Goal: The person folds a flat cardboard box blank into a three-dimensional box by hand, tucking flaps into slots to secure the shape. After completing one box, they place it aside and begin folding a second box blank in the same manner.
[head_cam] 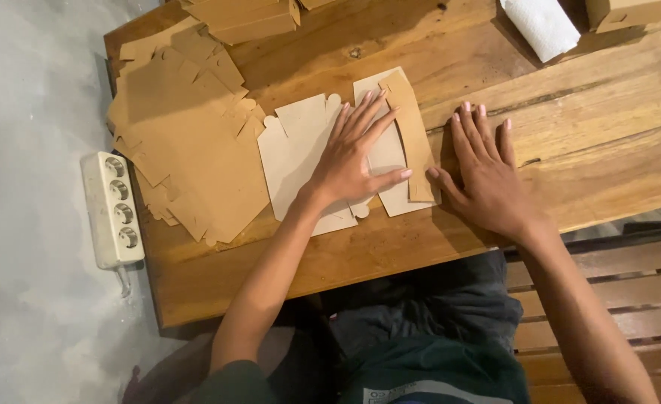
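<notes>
Flat pale-brown die-cut box blank [300, 161], right flap raised.

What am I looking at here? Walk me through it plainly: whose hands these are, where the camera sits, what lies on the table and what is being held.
There is no machine here. The one picture comes from a camera worn on a person's head, looking down at their own two bare hands over a wooden table.

The left hand presses flat on an unfolded cardboard box blank, fingers spread. The right hand lies flat beside it, its thumb at the blank's raised brown flap. Neither hand grips anything.

To the left lies a stack of more brown blanks. At the far edge are folded boxes and a white paper roll. A white power strip lies on the grey floor beside the table.
</notes>
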